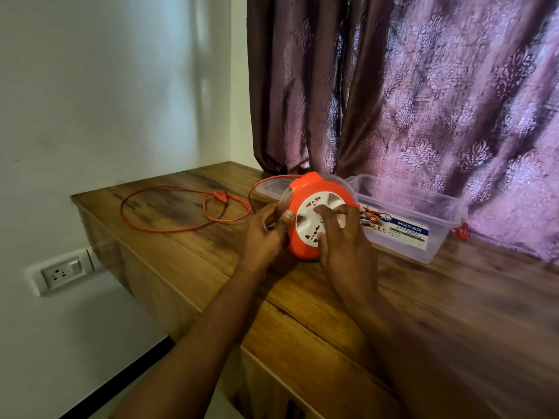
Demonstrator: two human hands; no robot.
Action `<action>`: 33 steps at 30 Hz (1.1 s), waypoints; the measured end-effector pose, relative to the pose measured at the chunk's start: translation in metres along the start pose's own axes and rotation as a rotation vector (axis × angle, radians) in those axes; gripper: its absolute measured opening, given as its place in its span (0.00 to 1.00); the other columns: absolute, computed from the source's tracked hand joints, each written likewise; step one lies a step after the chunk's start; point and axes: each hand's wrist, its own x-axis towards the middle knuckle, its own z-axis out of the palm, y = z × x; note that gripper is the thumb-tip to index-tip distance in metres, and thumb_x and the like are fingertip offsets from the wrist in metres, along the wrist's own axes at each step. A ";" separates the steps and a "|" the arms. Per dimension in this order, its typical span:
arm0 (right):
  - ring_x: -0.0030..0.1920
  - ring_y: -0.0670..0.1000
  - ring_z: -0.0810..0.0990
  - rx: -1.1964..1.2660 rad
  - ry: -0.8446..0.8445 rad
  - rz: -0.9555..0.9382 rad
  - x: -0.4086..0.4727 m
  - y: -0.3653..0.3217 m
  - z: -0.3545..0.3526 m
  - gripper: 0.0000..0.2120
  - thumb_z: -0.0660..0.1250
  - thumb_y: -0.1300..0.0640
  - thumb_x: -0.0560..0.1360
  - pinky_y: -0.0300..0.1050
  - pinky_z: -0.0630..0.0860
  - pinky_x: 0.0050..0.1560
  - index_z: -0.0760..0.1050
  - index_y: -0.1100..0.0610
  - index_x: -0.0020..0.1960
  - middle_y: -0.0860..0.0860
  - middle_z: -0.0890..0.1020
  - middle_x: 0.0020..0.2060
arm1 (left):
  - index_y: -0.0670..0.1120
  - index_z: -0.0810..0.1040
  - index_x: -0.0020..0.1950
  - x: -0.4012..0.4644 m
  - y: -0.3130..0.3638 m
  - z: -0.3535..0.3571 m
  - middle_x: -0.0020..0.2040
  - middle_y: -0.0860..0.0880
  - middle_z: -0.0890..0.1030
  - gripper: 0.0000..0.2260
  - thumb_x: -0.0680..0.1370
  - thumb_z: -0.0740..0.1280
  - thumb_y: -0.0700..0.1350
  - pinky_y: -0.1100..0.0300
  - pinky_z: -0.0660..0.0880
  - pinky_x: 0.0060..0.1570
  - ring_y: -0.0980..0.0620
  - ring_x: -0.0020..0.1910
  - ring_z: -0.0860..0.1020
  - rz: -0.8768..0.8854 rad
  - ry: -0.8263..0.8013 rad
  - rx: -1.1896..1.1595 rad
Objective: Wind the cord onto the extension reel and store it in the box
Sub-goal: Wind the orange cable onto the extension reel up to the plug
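Orange cord (169,226) lies looped on the wooden tabletop (302,303) at nine o'clock from the reel (317,216). The left hand (266,234) curls its fingers around the reel's left rim, while the right hand (341,234) presses spread fingers on its white face. The clear box (423,213) sits open at three o'clock.

Box (435,237) and curtain (423,101) behind reel (305,252)

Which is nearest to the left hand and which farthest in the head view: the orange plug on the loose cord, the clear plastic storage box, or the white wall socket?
From the left hand:
1. Orange plug, on the wooden table, just left and beyond the hand.
2. Clear plastic storage box, to the right, behind the orange reel.
3. White wall socket, far left, below table level.
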 end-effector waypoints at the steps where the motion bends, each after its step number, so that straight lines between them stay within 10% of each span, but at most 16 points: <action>1: 0.57 0.63 0.76 -0.008 -0.028 -0.032 0.000 0.000 0.000 0.25 0.64 0.59 0.75 0.57 0.80 0.40 0.61 0.45 0.68 0.56 0.63 0.68 | 0.51 0.80 0.53 0.000 0.000 0.000 0.52 0.42 0.85 0.07 0.77 0.67 0.48 0.67 0.74 0.37 0.57 0.42 0.81 0.000 0.005 0.003; 6: 0.70 0.62 0.65 -0.007 -0.163 -0.074 0.000 -0.001 -0.006 0.28 0.65 0.62 0.75 0.56 0.77 0.52 0.63 0.39 0.68 0.55 0.54 0.75 | 0.42 0.79 0.60 0.001 -0.003 -0.002 0.53 0.41 0.84 0.10 0.80 0.66 0.43 0.67 0.73 0.37 0.59 0.40 0.79 -0.012 -0.008 0.028; 16: 0.68 0.62 0.68 -0.064 -0.246 -0.020 0.001 0.003 -0.010 0.29 0.60 0.59 0.78 0.57 0.77 0.54 0.58 0.35 0.71 0.55 0.53 0.74 | 0.54 0.79 0.52 0.001 -0.001 0.000 0.53 0.46 0.84 0.05 0.78 0.67 0.46 0.54 0.80 0.46 0.50 0.51 0.83 -0.013 -0.017 0.038; 20: 0.60 0.63 0.75 -0.031 -0.205 0.022 0.001 0.006 -0.005 0.29 0.61 0.56 0.78 0.58 0.79 0.49 0.54 0.33 0.71 0.55 0.59 0.69 | 0.54 0.79 0.52 0.000 -0.001 0.002 0.49 0.48 0.84 0.08 0.80 0.67 0.41 0.67 0.74 0.37 0.61 0.42 0.81 -0.021 -0.016 0.012; 33: 0.49 0.60 0.82 0.055 -0.036 0.260 0.003 0.003 -0.003 0.30 0.62 0.33 0.72 0.51 0.78 0.44 0.63 0.41 0.71 0.53 0.83 0.52 | 0.45 0.81 0.59 0.001 -0.009 0.001 0.53 0.47 0.85 0.17 0.74 0.68 0.52 0.54 0.77 0.47 0.53 0.50 0.83 -0.007 -0.021 0.091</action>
